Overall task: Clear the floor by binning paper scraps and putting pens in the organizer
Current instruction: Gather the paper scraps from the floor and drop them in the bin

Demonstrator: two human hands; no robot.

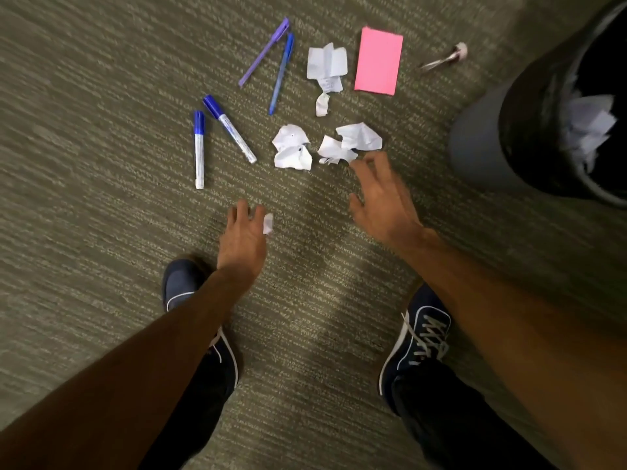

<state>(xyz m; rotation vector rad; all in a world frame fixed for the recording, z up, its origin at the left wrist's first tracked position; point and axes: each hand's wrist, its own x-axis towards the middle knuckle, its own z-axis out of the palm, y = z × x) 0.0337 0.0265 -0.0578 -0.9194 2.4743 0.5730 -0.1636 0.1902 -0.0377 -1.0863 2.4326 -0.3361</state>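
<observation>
Several crumpled white paper scraps lie on the carpet: one (292, 147) in the middle, one (351, 142) to its right, a flatter one (326, 67) farther off. My right hand (381, 195) hovers open, its fingertips just short of the right-hand scrap. My left hand (242, 235) is lower and pinches a small white scrap (268, 223) at its fingertips. Two blue-capped markers (199, 149) (229, 128) lie to the left. A purple pen (264, 52) and a blue pen (281, 74) lie beyond them.
A grey bin (475, 144) with a black liner stands at the right, white paper inside. A pink sticky-note pad (378, 61) and a small metallic object (442, 57) lie at the far right. My two dark shoes (181, 283) (417, 337) stand on the carpet below.
</observation>
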